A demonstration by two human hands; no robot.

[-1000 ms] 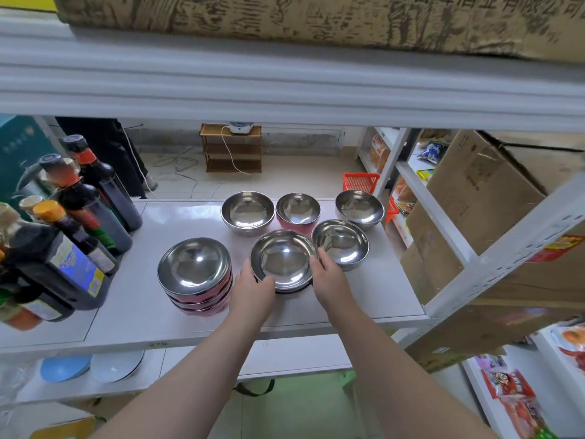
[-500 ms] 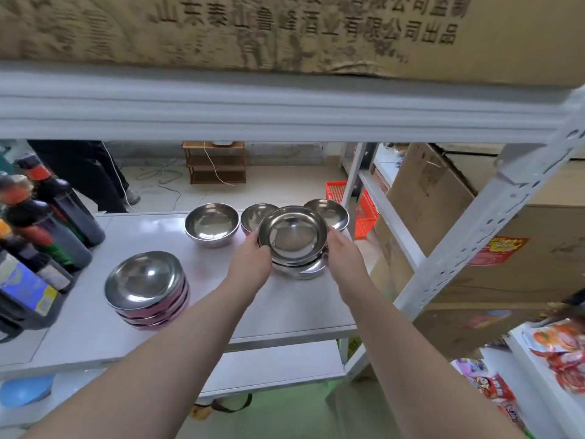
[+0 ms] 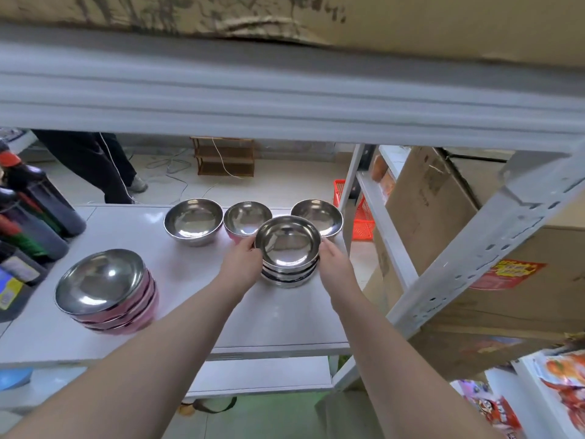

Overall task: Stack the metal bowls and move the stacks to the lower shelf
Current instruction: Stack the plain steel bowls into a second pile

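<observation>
A stack of shiny metal bowls (image 3: pixel 287 248) stands on the white shelf board (image 3: pixel 196 299), right of centre. My left hand (image 3: pixel 242 263) grips its left side and my right hand (image 3: pixel 336 264) grips its right side. Behind it stand three single metal bowls: a large one (image 3: pixel 193 220), a smaller pink-sided one (image 3: pixel 245 215) and one at the right edge (image 3: pixel 318 213). A second stack of pink-sided metal bowls (image 3: pixel 107 289) sits at the front left. The lower shelf (image 3: pixel 262 372) shows beneath the board.
Dark sauce bottles (image 3: pixel 28 223) crowd the shelf's left end. A perforated upright post (image 3: pixel 481 248) runs diagonally at the right, with cardboard boxes (image 3: pixel 474 232) behind it. A person's legs (image 3: pixel 91 166) stand beyond the shelf. Snack packets (image 3: pixel 557 384) lie lower right.
Both hands lifted the front bowl stack, carried it right and back, and set it onto the bowl that stood at the right. The stack is now taller.
</observation>
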